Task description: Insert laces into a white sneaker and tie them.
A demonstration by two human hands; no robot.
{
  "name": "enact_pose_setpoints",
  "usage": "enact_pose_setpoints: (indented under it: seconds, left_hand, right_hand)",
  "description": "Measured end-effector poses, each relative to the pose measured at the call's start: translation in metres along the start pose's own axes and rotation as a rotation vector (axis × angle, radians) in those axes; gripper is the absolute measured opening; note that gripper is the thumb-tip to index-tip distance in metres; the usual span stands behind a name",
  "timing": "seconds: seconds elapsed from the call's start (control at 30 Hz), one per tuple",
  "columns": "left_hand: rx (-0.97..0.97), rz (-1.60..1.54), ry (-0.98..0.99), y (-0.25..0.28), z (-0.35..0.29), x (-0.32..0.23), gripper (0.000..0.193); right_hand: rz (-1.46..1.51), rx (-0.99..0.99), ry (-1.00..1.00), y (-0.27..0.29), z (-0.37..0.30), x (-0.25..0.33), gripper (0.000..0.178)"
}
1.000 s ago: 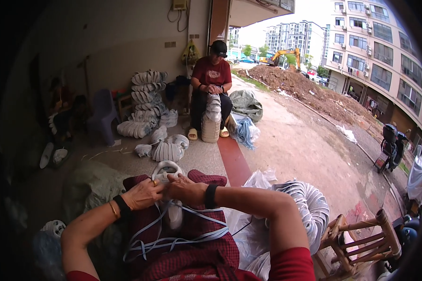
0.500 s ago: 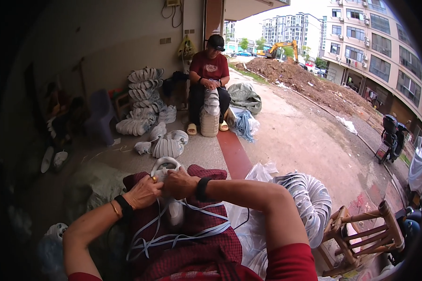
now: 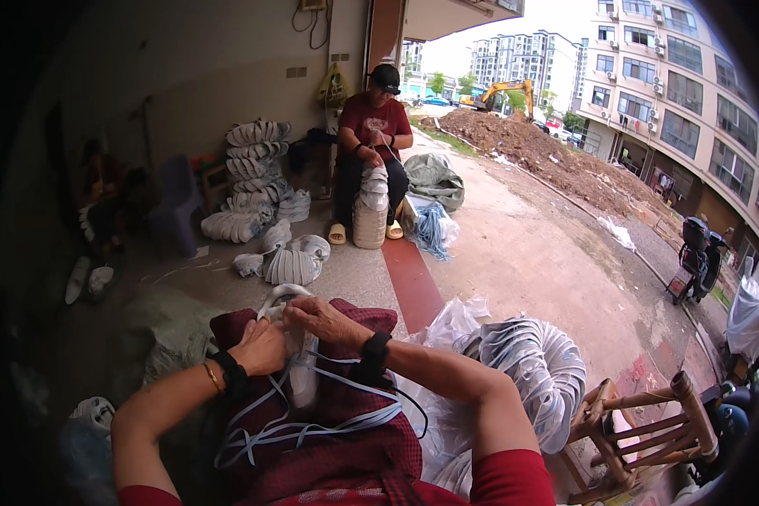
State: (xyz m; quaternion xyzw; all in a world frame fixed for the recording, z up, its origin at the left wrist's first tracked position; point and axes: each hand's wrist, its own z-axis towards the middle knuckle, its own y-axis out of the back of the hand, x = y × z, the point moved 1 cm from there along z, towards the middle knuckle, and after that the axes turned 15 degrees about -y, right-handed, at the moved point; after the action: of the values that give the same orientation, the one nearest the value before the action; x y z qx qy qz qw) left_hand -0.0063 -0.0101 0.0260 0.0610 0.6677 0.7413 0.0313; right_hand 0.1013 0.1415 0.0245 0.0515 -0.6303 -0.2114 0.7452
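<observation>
A white shoe upper [image 3: 304, 384] lies on my lap over a dark red checked apron [image 3: 346, 455], its rounded toe toward me and its padded collar [image 3: 283, 292] at the far end. My left hand [image 3: 263, 346] is closed at the left side of its lacing, gripping the upper. Across the opening, my right hand [image 3: 316, 320] is closed in a pinch, apparently on a lace; its fingertips are partly hidden. Long pale blue shoelaces [image 3: 312, 428] trail from the upper over the apron in loose loops.
Bundled white uppers [image 3: 535, 371] rest on plastic at my right, beside a bamboo stool [image 3: 649, 430]. Ahead, a seated co-worker [image 3: 374, 126] handles stacked uppers [image 3: 371, 198]. More piles [image 3: 257, 160] stand by the wall; another group [image 3: 291, 263] lies on the floor.
My right hand has lifted slightly and turned, its fingers now more extended over the upper. My left hand has shifted a little down and left. The co-worker's hands have moved apart, drawing up a strand.
</observation>
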Motion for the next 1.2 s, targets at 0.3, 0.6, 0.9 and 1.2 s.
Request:
enact_pose_setpoints:
  seconds: [0.3, 0.6, 0.9, 1.2]
  left_hand:
    - [-0.449, -0.346, -0.11, 0.013, -0.01, -0.003, 0.01]
    - [-0.437, -1.068, 0.173, 0.026, -0.014, -0.034, 0.016]
    - [-0.467, -1.244, 0.28, 0.001, 0.0, -0.024, 0.019]
    - [-0.695, -1.27, 0.091, 0.048, -0.031, -0.053, 0.02]
  right_hand:
    - [0.096, 0.112, 0.045, 0.0, -0.008, 0.0, 0.04]
    - [0.23, 0.109, -0.102, 0.013, -0.015, 0.012, 0.039]
    - [0.368, 0.27, -0.108, 0.002, -0.008, 0.012, 0.03]
    - [0.069, 0.161, 0.079, -0.007, 0.002, -0.022, 0.02]
